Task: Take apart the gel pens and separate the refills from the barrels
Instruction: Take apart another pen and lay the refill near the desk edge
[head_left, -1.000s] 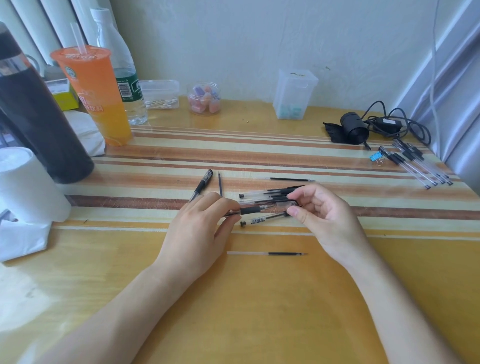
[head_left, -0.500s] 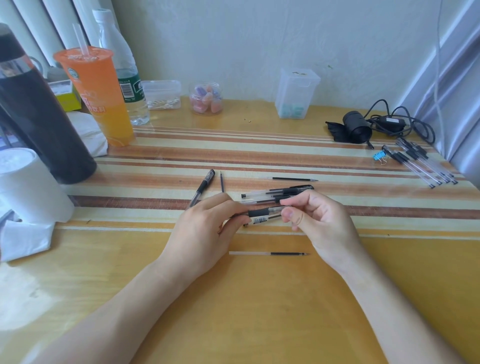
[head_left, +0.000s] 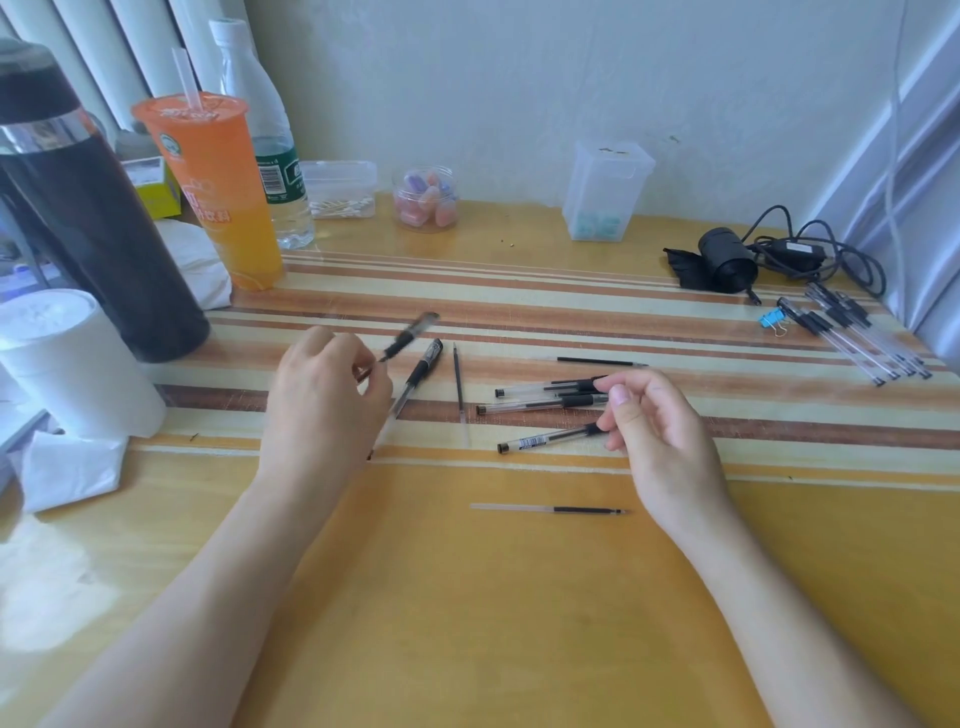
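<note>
nearest on the yellow table (head_left: 467, 623) lies a lone refill (head_left: 550, 509), flat and crosswise, its dark tip end toward the right, apart from both hands. beyond it the left hand (head_left: 322, 405) is raised over the striped part of the table, its fingers curled and pinching the tip end of a blurred pen (head_left: 408, 338) that slants up and away to the right. the right hand (head_left: 654, 421) sits to the right, fingers loosely curled, the fingertips at the black grip ends of a labelled pen (head_left: 545, 439) and a pair of clear pens (head_left: 540, 397) that lie on the stripes; whether those fingers pinch one of them cannot be told. between the hands a black-capped pen (head_left: 418, 376) lies aslant, just beside a second refill (head_left: 458, 389) that points away from the person. a third refill (head_left: 597, 361) lies crosswise just behind the pair of clear pens. farther off at the right edge a bundle of pens (head_left: 852, 332) lies beside a blue binder clip (head_left: 772, 318), with a black cable bundle (head_left: 727, 260) behind them. at the left stand a paper roll (head_left: 67, 364), a black flask (head_left: 78, 208), an orange cup (head_left: 213, 187) with a straw and a water bottle (head_left: 265, 130); along the wall sit a small jar (head_left: 426, 200) of coloured bits and a clear box (head_left: 605, 192).
</note>
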